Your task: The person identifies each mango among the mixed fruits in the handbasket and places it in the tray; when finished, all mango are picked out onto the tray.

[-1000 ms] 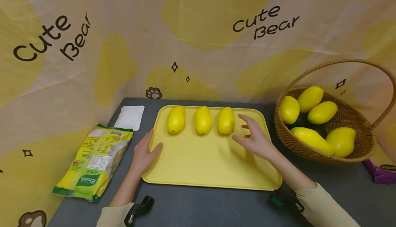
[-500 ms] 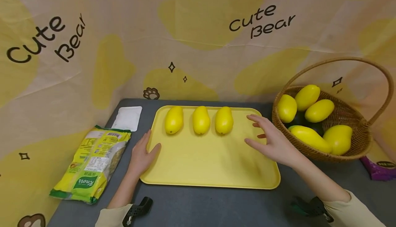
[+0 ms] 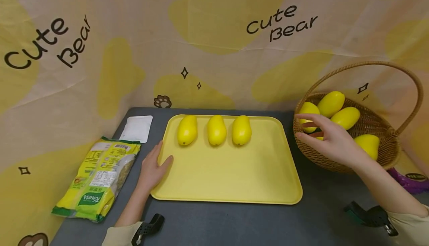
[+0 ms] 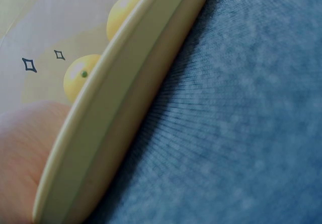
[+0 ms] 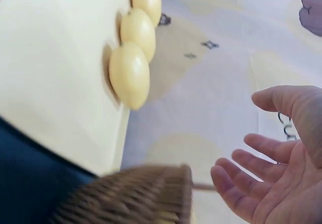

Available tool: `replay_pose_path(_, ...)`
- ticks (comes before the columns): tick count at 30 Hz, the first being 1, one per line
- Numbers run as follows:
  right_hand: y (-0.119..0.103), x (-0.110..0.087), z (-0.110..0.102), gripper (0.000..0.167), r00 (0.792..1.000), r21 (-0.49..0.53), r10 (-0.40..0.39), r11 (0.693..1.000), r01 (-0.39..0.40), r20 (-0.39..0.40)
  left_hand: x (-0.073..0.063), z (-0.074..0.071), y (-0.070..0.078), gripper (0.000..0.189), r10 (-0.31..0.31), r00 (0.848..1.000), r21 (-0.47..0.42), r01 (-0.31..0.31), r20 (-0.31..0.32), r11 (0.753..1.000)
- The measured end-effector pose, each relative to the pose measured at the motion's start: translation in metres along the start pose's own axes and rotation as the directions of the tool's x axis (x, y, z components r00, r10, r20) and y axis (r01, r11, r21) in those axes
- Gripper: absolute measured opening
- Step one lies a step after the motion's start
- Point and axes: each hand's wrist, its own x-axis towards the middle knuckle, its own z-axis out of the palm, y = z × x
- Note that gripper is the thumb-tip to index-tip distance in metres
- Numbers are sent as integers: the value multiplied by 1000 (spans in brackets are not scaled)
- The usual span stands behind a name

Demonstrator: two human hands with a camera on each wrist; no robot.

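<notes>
Three yellow fruits (image 3: 216, 130): laid in a row inside the tray's far rim, lengthwise front to back, just beside one another; the even alignment looks deliberate.
Yellow tray (image 3: 228, 177): flat on the bench (image 3: 228, 221), close to its far edge, long side parallel to that edge.
Left hand (image 3: 153, 171): at the tray's left rim, fingers extended, thumb reaching inward over the rim; grasping nothing, presumably there to steady the tray.
Right hand (image 3: 331, 140): above the near-left side of the basket, fingers parted and lightly bent, released, holding nothing; likely placed for reaching the contents.
Wicker basket (image 3: 323, 162): right of the tray by the bench's far edge, handle upright.
Basket fruits (image 3: 346, 118): four plainly seen, plus a yellow sliver under the right hand; full count uncertain.
Printed bag (image 3: 97, 181): lying along the bench's left edge.
White packet (image 3: 136, 128): near the far left corner, one end behind the bag.
Purple item (image 3: 410, 182): right of the basket, partly hidden by basket and arm; cannot be identified.
Obscured: the bench's near edge, out of view; whether the right hand touches the wicker, hard to tell.
</notes>
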Motion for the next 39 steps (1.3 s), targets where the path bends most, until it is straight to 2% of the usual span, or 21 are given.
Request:
replay_pose_path(4,12,12,-22,58,989,-53,104,994,-99,102,0,-1,0,71,0,1000,9,0,-1,1000)
replay_pose_path(9,27,31,-40,64,951,-100,199,978,-180,236,-1,-3,-2,71,-3,1000,10,3,-9,1000)
replay_pose_path(13,38,43,-45,67,926,-173,256,961,-214,277,-1,-2,-2,71,-3,1000,8,3,-10,1000)
replay_pose_path(22,57,61,-47,73,907,-253,293,942,-220,301,-1,0,-1,71,-5,1000,5,5,-1,1000)
replay_pose_path(33,67,81,-47,69,905,-340,236,934,-111,354,0,0,-1,71,5,1000,7,-5,-12,1000)
replay_pose_path(39,75,87,-42,66,894,-329,201,942,-64,400,0,1,-1,70,26,999,9,-25,-33,1000)
